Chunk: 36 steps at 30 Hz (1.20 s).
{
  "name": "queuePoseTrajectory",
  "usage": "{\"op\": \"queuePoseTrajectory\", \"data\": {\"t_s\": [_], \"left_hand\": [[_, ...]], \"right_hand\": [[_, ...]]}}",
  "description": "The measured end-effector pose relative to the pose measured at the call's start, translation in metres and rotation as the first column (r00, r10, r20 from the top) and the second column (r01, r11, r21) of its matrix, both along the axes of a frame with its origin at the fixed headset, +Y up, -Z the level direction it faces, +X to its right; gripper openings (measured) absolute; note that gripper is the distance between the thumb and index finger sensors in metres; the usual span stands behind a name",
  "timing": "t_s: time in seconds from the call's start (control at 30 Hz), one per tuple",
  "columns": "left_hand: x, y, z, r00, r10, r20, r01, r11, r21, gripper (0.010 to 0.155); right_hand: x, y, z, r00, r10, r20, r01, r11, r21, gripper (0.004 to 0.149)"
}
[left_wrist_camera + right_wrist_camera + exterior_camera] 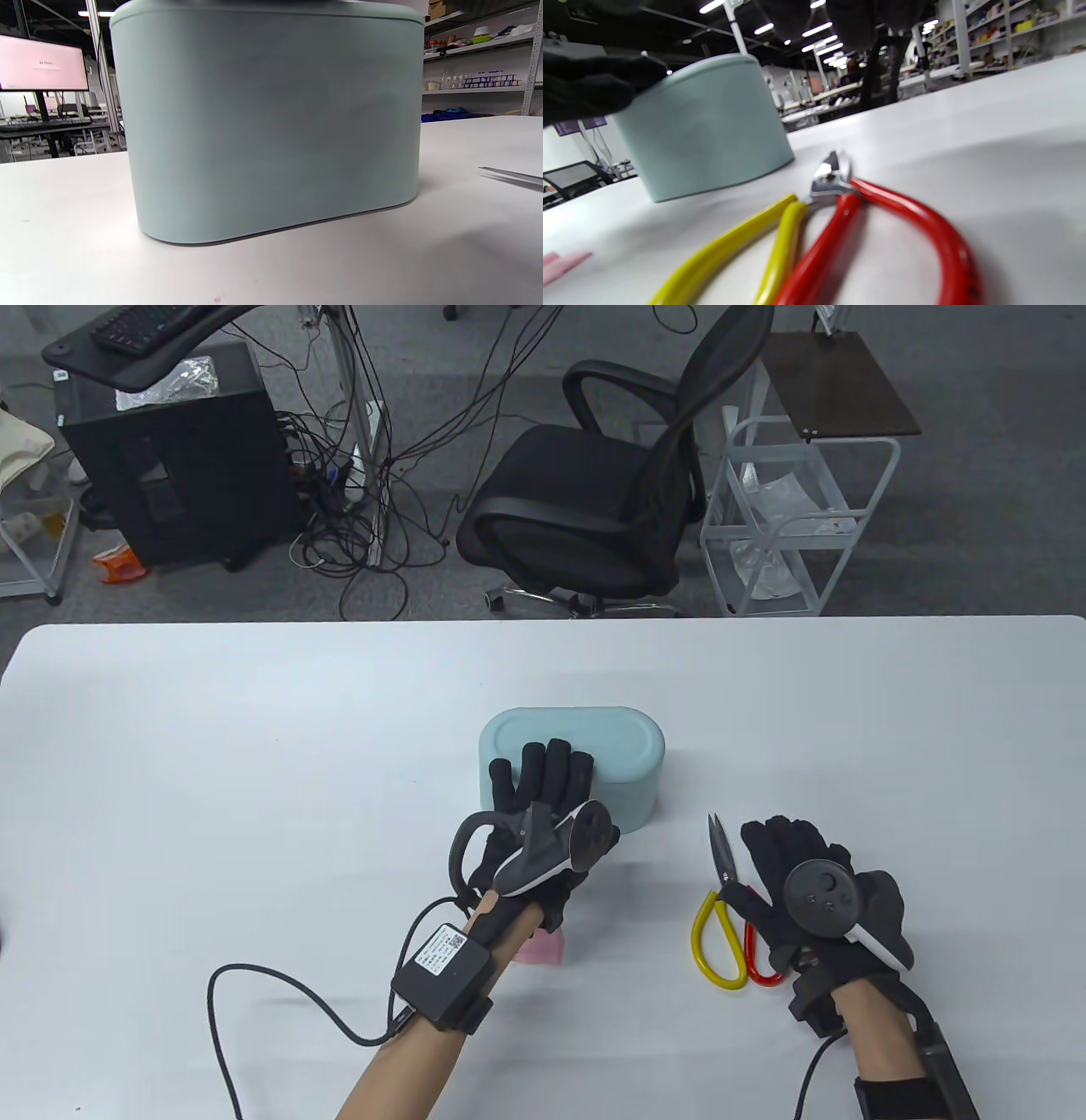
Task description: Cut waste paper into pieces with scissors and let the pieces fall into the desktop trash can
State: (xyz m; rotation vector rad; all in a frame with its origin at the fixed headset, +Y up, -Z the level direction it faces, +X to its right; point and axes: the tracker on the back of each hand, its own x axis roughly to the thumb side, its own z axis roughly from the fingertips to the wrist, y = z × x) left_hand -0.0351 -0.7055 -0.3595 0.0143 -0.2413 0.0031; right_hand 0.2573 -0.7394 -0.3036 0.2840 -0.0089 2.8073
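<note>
The pale teal desktop trash can (594, 746) stands mid-table with its lid down. My left hand (547, 772) lies on the near left part of the lid with straight fingers. The can's wall (271, 127) fills the left wrist view. Scissors (721, 899) with one yellow and one red handle lie flat to the can's right, blades pointing away from me. My right hand (785, 848) hovers palm down over the handles, fingers relaxed, gripping nothing. In the right wrist view the scissors (835, 220) rest on the table. A pink paper (540, 948) lies under my left forearm.
A black cable (280, 993) loops on the table from my left wrist. Beyond the far edge stand an office chair (611, 500), a white wire cart (797, 517) and a black cabinet (178, 458).
</note>
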Motion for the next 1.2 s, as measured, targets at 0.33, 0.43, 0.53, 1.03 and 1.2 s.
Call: {"op": "queuePoseTrajectory", "data": {"t_s": [0.33, 0.43, 0.53, 1.03, 1.2], "left_hand": [[-0.001, 0.016, -0.002, 0.999, 0.024, -0.030, -0.025, 1.000, -0.019, 0.089], [-0.001, 0.025, -0.004, 0.999, 0.031, -0.030, -0.031, 0.999, 0.014, 0.089], [-0.001, 0.038, -0.008, 0.997, 0.068, -0.048, -0.066, 0.997, 0.035, 0.089], [-0.002, 0.058, -0.030, 0.966, 0.228, -0.121, -0.218, 0.972, 0.093, 0.087], [-0.005, 0.058, -0.038, 0.963, 0.228, -0.142, -0.221, 0.973, 0.060, 0.088]], "right_hand": [[0.001, 0.001, 0.000, 1.000, -0.005, 0.004, 0.005, 1.000, -0.011, 0.084], [0.001, 0.000, 0.000, 1.000, -0.005, 0.002, 0.005, 1.000, -0.012, 0.084], [0.002, 0.001, 0.000, 1.000, -0.007, 0.000, 0.007, 1.000, -0.019, 0.084], [0.001, 0.001, -0.001, 1.000, 0.000, -0.006, 0.000, 0.999, -0.039, 0.083], [0.002, 0.001, -0.001, 1.000, -0.002, -0.006, 0.002, 0.999, -0.040, 0.083]]}}
